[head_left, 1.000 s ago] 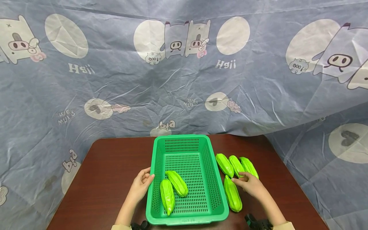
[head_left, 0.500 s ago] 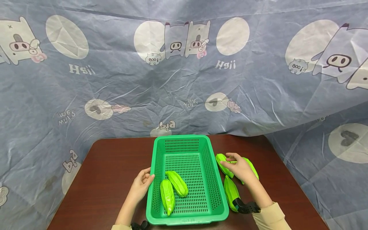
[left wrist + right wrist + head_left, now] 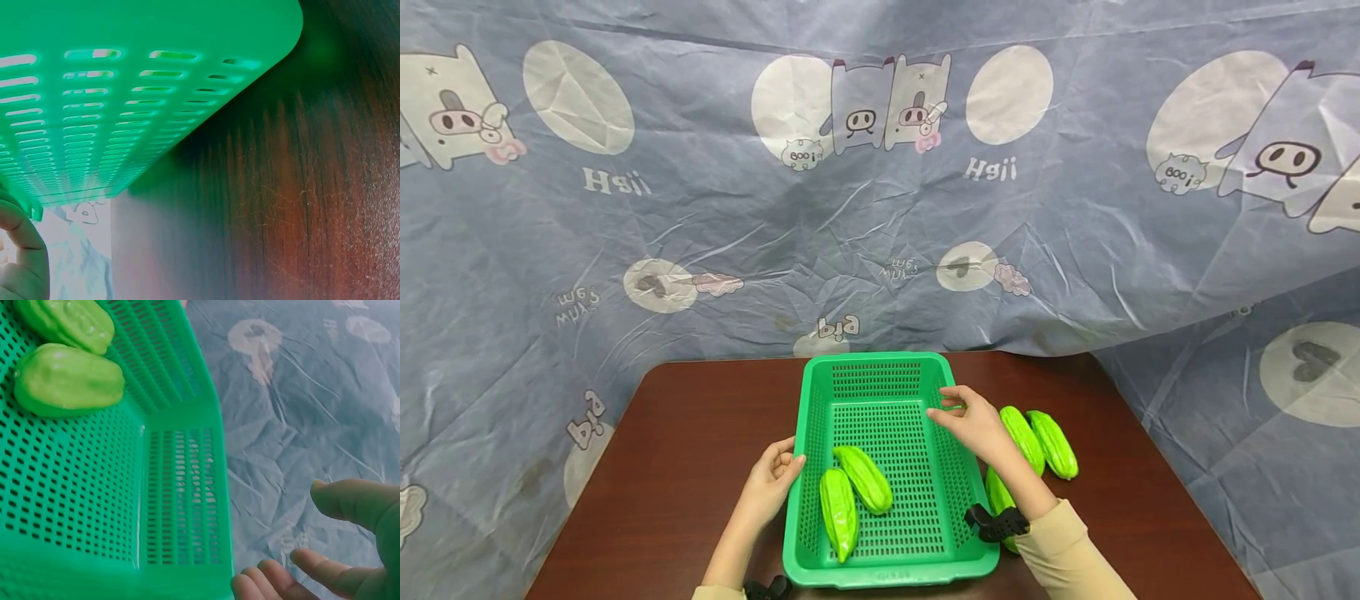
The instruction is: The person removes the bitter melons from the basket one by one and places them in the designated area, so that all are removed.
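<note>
On the printed fabric backdrop [image 3: 880,212], "Haii" is lettered twice and "BOO" is repeated inside two cloud shapes [image 3: 802,155] (other words are inverted); marks on the green basket rim [image 3: 891,576] cannot be read.

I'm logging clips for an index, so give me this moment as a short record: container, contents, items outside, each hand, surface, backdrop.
Container: green perforated basket
Contents: two ridged green gourds, toward the near left
Outside: at least three more gourds at the right, one partly covered by the arm
Left hand: grips the basket's left rim
Right hand: over the right rim, no gourd visibly held
Surface: reddish-brown table
Backdrop: grey-blue cartoon-print cloth
</note>
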`<state>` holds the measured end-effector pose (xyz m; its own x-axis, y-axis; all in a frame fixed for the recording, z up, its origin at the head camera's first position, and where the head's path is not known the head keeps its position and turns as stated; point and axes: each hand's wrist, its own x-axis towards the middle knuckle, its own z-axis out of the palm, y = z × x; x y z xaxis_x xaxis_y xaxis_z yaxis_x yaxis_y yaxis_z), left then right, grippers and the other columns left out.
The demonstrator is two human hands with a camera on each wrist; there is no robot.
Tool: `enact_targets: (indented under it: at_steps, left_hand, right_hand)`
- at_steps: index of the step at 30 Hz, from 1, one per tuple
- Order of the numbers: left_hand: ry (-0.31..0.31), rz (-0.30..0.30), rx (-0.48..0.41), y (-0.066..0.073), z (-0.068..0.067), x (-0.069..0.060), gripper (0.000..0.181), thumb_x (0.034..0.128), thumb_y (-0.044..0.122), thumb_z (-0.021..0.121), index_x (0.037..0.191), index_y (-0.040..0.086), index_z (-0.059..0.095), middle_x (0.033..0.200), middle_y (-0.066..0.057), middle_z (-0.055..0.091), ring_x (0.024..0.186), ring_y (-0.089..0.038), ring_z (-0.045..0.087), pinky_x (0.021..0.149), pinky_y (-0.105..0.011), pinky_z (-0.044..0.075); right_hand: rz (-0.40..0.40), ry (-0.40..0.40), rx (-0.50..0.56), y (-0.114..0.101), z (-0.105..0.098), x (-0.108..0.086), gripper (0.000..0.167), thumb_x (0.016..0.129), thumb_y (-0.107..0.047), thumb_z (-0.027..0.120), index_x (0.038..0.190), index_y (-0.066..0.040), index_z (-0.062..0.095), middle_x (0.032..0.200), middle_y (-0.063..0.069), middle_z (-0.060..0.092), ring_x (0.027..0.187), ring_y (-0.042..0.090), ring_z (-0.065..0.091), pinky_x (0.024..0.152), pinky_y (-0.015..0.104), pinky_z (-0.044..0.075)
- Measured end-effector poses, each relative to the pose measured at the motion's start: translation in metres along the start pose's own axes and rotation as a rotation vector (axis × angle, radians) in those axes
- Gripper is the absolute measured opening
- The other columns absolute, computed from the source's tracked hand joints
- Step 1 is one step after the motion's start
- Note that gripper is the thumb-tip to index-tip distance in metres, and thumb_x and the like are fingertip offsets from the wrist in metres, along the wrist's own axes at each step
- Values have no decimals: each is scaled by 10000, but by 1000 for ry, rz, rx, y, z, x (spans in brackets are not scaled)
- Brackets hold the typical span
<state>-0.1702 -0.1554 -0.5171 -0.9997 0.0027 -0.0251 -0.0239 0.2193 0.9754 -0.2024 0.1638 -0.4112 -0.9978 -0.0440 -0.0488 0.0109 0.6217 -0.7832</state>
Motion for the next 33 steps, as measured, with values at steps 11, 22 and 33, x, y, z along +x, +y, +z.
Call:
enact_targets:
  at_steps: [11, 22, 33]
  left_hand:
    - [-2, 20, -7, -1, 0, 1, 504, 984, 178, 618, 1402, -52, 456, 947, -134, 617, 757, -64, 575, 697, -224, 459]
    - [2, 25, -6, 0, 0, -1, 501, 987, 162, 612, 1403, -65, 447, 931, -126, 611, 743, -59, 564, 692, -223, 451]
    - [-13, 4, 6, 0, 0, -1, 518, 990, 187, 611, 1418, -48, 438, 937, -134, 611, 753, -75, 572, 699, -228, 451]
  right_hand:
    - [-57, -58, -19, -8, 43, 10, 506, 908, -279, 720, 1327, -39, 569, 1265, 151, 609, 1137, 350, 605, 841, 457, 531]
    - [-101, -250, -160, -8, 77, 16, 612, 867, -318, 759, 1334, 21, 556, 1261, 225, 602, 1131, 376, 589, 867, 505, 502]
    - [-88, -379, -230, -1, 94, 13, 651, 844, -297, 784, 1335, 51, 534, 1284, 239, 592, 1120, 386, 599, 885, 518, 500]
